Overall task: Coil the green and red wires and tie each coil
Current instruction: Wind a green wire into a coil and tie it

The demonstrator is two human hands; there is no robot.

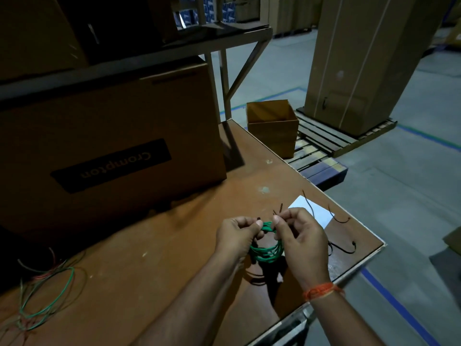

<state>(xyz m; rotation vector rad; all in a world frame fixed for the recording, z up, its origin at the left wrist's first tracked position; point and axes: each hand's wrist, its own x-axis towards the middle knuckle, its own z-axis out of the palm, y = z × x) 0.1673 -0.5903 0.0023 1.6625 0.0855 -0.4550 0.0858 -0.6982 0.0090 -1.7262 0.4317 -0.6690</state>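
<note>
Head view: both hands (239, 234) (299, 236) pinch a tie on the green coil (268, 252) above a brown table (149, 245), warehouse floor (399, 196) beyond.

1. A brown counter (149, 245), scuffed with pale marks, carries everything.
2. A large cardboard box (112, 151) printed "Crompton" stands at its far left.
3. Loose green and red wires (47, 293) lie tangled at the near left edge.
4. A white card (321, 216) and several short black ties (341, 248) lie near the right corner.
</note>
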